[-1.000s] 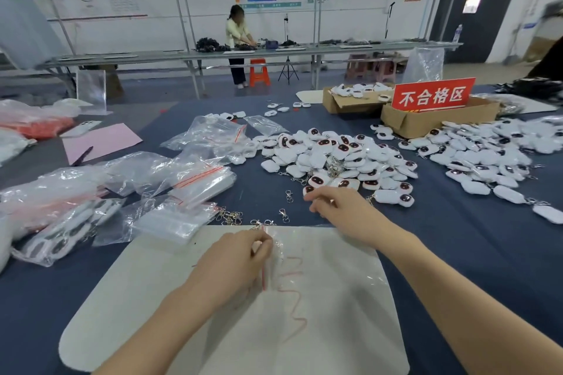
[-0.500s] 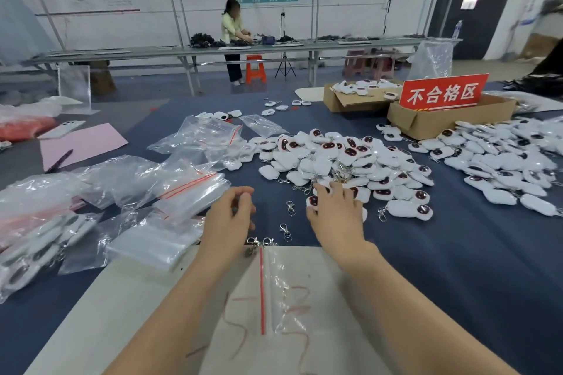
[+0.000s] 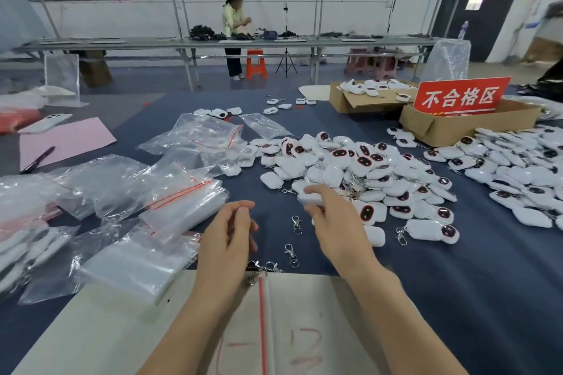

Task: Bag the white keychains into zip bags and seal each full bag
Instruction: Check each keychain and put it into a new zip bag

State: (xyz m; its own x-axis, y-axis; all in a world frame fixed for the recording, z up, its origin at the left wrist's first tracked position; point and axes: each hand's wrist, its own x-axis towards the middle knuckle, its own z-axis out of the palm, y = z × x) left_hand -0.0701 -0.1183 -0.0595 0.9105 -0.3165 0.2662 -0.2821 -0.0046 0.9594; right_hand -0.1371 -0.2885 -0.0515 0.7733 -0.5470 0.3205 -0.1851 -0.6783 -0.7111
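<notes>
At 6 o'clock a zip bag (image 3: pixel 263 313) lies flat on a white board (image 3: pixel 106 329). Just beyond, the left hand (image 3: pixel 227 240) hovers loosely curled, holding nothing. At its 2 o'clock the right hand (image 3: pixel 333 224) pinches a white keychain (image 3: pixel 308 198) at the near edge of the keychain pile (image 3: pixel 350 167).

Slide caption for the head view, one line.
Right hand pinches a white keychain at the pile's edge; left hand hovers beside it, zip bag lying on the board.

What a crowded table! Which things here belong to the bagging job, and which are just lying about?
Job: white keychain pile; one keychain pinched in the right hand; stacked empty zip bags; zip bag on the board.
Lying about: pink sheet; pen; phone; red sign.
</notes>
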